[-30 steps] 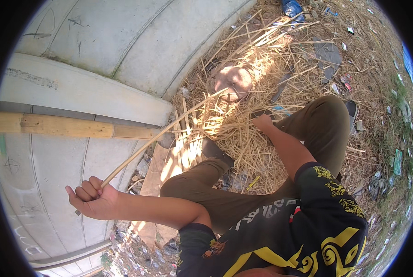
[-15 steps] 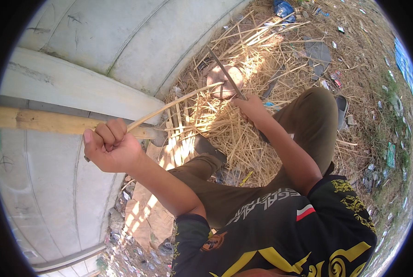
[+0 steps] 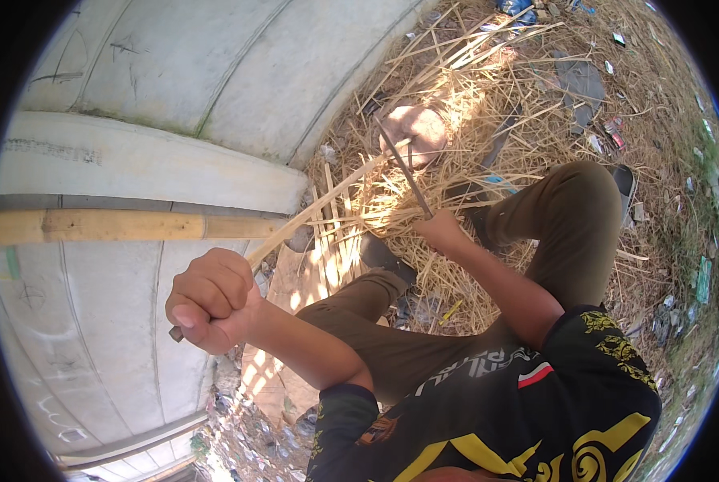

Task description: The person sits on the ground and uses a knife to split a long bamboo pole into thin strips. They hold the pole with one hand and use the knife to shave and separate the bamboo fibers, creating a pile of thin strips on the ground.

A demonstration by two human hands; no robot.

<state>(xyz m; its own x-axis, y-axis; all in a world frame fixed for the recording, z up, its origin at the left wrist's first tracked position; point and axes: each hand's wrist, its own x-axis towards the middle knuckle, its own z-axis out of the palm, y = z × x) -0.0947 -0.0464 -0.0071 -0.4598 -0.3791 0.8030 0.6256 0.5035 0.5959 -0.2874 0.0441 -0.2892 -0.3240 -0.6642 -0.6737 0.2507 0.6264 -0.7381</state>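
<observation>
My left hand (image 3: 213,299) is closed round the near end of a long pale bamboo strip (image 3: 319,206); a short stub of it pokes out below my fist. The strip slants away to the right, its far end over a round, light brown block (image 3: 418,135) on the ground. In my right hand (image 3: 444,233) is a long-bladed knife (image 3: 405,170), gripped at its handle, which my fingers hide. Its blade points up and left, crossing the strip near the block's near edge. Whether blade and strip touch, I cannot tell.
Cut bamboo strips and shavings (image 3: 424,265) cover the ground around the block. A concrete wall (image 3: 150,169) runs along the left, with a bamboo pole (image 3: 134,227) beside it. Flat dark scrap (image 3: 580,87) lies far right, and blue plastic (image 3: 516,11) at the back. Litter dots the right side.
My left hand has come down and nearer, and the strip has turned with it. The knife's tip has lowered toward the block's near left side. The whole view has shifted slightly.
</observation>
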